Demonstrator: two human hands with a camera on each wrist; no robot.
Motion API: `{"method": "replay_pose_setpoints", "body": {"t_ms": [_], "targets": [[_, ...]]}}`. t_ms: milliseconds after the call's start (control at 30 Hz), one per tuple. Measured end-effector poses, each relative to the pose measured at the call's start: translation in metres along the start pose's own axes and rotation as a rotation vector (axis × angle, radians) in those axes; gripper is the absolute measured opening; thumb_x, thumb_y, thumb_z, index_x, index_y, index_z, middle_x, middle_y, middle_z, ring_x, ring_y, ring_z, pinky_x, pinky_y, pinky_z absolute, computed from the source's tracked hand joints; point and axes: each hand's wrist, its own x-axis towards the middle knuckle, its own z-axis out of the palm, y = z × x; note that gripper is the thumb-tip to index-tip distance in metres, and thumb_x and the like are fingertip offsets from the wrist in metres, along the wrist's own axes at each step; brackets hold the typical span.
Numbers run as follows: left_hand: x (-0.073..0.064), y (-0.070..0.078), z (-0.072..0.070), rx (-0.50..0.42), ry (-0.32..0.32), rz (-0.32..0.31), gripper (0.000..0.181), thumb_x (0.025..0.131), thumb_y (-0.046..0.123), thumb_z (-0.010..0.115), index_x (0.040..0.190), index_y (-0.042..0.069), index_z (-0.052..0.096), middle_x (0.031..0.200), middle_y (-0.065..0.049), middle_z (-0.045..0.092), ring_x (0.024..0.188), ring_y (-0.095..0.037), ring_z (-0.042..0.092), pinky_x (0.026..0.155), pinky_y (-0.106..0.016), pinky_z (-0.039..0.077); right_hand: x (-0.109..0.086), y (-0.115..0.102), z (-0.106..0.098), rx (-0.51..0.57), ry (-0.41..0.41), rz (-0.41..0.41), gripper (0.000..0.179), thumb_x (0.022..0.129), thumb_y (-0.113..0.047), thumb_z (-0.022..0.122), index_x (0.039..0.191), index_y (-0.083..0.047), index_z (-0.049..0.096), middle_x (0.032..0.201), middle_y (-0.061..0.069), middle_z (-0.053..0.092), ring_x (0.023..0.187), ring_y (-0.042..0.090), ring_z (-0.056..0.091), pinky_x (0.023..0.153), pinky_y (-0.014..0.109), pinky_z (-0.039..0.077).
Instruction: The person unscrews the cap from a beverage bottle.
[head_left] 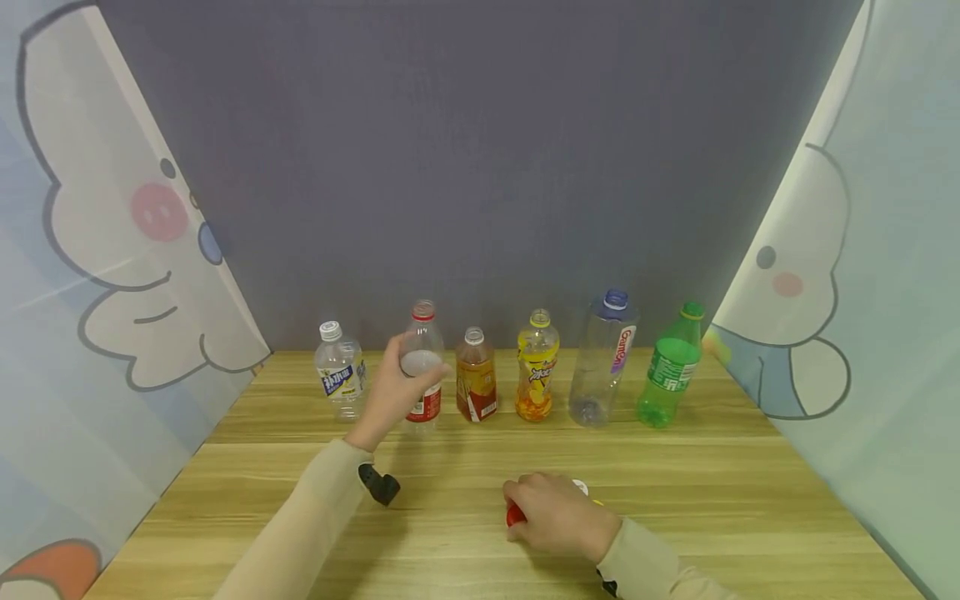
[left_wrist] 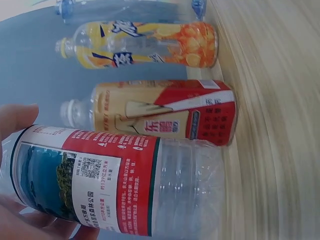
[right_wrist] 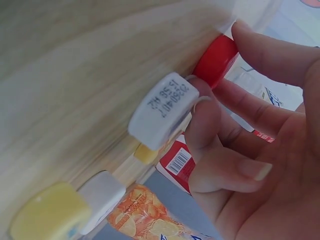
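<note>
My left hand (head_left: 393, 383) curls round a clear plastic bottle with a red label (head_left: 427, 405), which stands upright with a red ring at its neck. In the left wrist view the thumb lies on one side of this water bottle (left_wrist: 110, 182) and the fingers on the other. Nearer the front of the table, my right hand (head_left: 557, 512) pinches a red bottle cap (right_wrist: 216, 60) between thumb and fingers, low over the wood. Close to its curled lower fingers is a white cap (right_wrist: 162, 111); a yellow cap (right_wrist: 50, 212) and another white cap (right_wrist: 101, 201) lie farther along.
Other bottles line the back of the wooden table (head_left: 450, 533): a white-capped one (head_left: 341, 375), a tea bottle (head_left: 476, 379), a yellow-labelled one (head_left: 537, 367), a tall bluish one (head_left: 596, 367) and a green one (head_left: 670, 371). A grey backdrop (head_left: 480, 167) rises behind them.
</note>
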Motion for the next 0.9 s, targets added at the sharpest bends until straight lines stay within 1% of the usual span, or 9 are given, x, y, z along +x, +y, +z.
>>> {"method": "replay_pose_setpoints", "body": {"t_ms": [200, 367, 567, 667, 767, 900], "targets": [[0.008, -0.01, -0.001, -0.005, 0.011, -0.014, 0.085, 0.086, 0.043, 0.081, 0.152, 0.014, 0.036, 0.137, -0.016, 0.054, 0.109, -0.034, 0.062, 0.086, -0.047, 0.054, -0.001, 0.0, -0.001, -0.012, -0.003, 0.014, 0.026, 0.084, -0.033, 0.084, 0.092, -0.02, 0.063, 0.077, -0.014, 0.051, 0.068, 0.004, 0.048, 0.058, 0.026, 0.042], [0.015, -0.017, -0.001, 0.014, 0.01, -0.033, 0.085, 0.086, 0.045, 0.081, 0.152, 0.016, 0.036, 0.138, -0.016, 0.054, 0.109, -0.034, 0.062, 0.087, -0.047, 0.053, -0.001, -0.001, -0.002, -0.012, -0.004, 0.022, 0.026, 0.084, -0.033, 0.084, 0.092, -0.02, 0.063, 0.077, -0.014, 0.052, 0.068, 0.004, 0.048, 0.056, 0.026, 0.042], [0.021, -0.024, 0.002, 0.029, 0.02, -0.089, 0.085, 0.086, 0.043, 0.081, 0.154, 0.018, 0.035, 0.14, -0.016, 0.053, 0.111, -0.035, 0.061, 0.088, -0.048, 0.052, 0.0, -0.001, -0.002, -0.01, -0.001, 0.021, 0.026, 0.084, -0.033, 0.084, 0.09, -0.019, 0.063, 0.077, -0.013, 0.051, 0.067, 0.004, 0.047, 0.056, 0.026, 0.041], [0.023, -0.029, 0.003, 0.029, 0.019, -0.115, 0.087, 0.087, 0.043, 0.08, 0.155, 0.016, 0.033, 0.145, -0.017, 0.049, 0.114, -0.037, 0.059, 0.091, -0.05, 0.051, 0.001, 0.0, 0.0, -0.013, -0.002, 0.023, 0.025, 0.084, -0.033, 0.084, 0.09, -0.02, 0.063, 0.076, -0.014, 0.051, 0.067, 0.004, 0.047, 0.057, 0.026, 0.041], [0.026, -0.035, 0.004, 0.024, 0.023, -0.141, 0.087, 0.088, 0.042, 0.079, 0.156, 0.015, 0.031, 0.152, -0.018, 0.043, 0.12, -0.038, 0.056, 0.095, -0.052, 0.049, 0.001, 0.0, 0.0, -0.018, 0.0, 0.029, 0.026, 0.084, -0.033, 0.084, 0.09, -0.02, 0.063, 0.076, -0.013, 0.051, 0.068, 0.004, 0.047, 0.057, 0.026, 0.041], [0.027, -0.04, 0.004, 0.025, 0.029, -0.162, 0.088, 0.088, 0.043, 0.078, 0.156, 0.015, 0.03, 0.158, -0.015, 0.038, 0.125, -0.038, 0.053, 0.099, -0.053, 0.047, 0.001, -0.001, -0.001, -0.025, 0.01, 0.039, 0.026, 0.084, -0.033, 0.084, 0.09, -0.019, 0.063, 0.077, -0.013, 0.051, 0.069, 0.004, 0.047, 0.055, 0.027, 0.041]]}}
